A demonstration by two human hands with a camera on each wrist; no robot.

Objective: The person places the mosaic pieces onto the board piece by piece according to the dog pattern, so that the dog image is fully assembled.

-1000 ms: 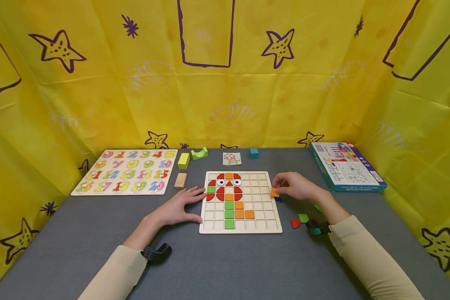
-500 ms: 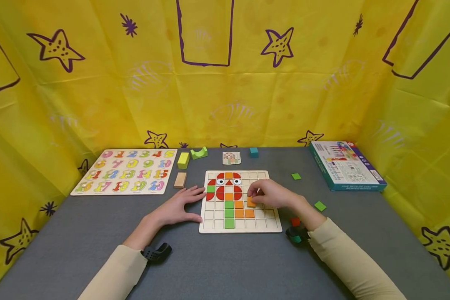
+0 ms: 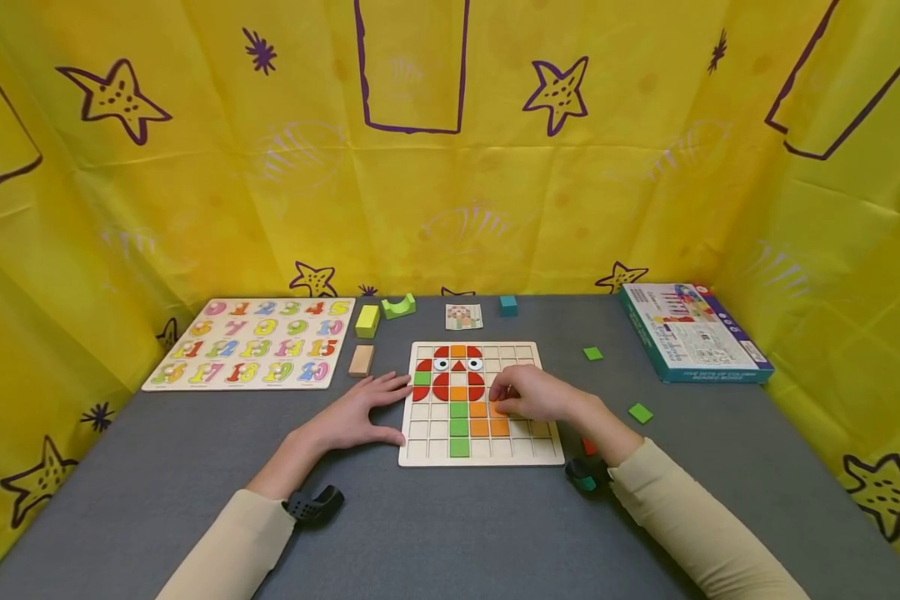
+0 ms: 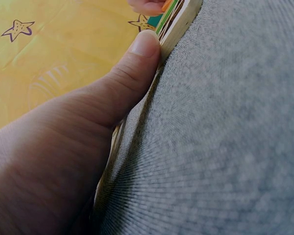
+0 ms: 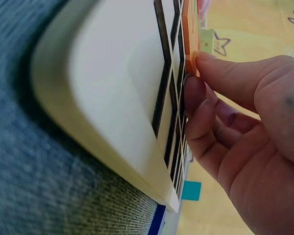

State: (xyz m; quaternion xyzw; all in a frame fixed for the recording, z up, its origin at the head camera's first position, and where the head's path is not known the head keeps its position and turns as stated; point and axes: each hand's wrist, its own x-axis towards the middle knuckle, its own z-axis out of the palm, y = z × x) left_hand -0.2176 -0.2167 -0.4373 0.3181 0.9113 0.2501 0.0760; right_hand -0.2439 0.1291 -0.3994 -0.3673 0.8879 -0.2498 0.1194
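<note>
A wooden grid board (image 3: 525,457) lies in the middle of the table, with red, green and orange pieces in its cells and two eye pieces near the top. My right hand (image 3: 536,393) is over its middle, thumb and fingertips pinching an orange square tile (image 5: 192,64) low at the grid. In the head view the fingers partly cover that tile, which sits just above another orange tile (image 3: 499,427). My left hand (image 3: 356,417) spreads along the board's left side, fingertips and thumb at its edge; the left wrist view shows the thumb (image 4: 132,63) against that edge.
Right of the board lie two green tiles (image 3: 592,353) (image 3: 641,412) and a red piece (image 3: 588,447) partly behind the right wrist. Behind it are a picture card (image 3: 463,317) and a teal block (image 3: 507,307). A number puzzle (image 3: 195,387), several blocks (image 3: 361,361) and a box (image 3: 708,333) flank it.
My right hand has carried the orange tile leftward from beside the board's right edge, over the grid, and lowered it at a cell near the other orange tiles. The left hand stays put.
</note>
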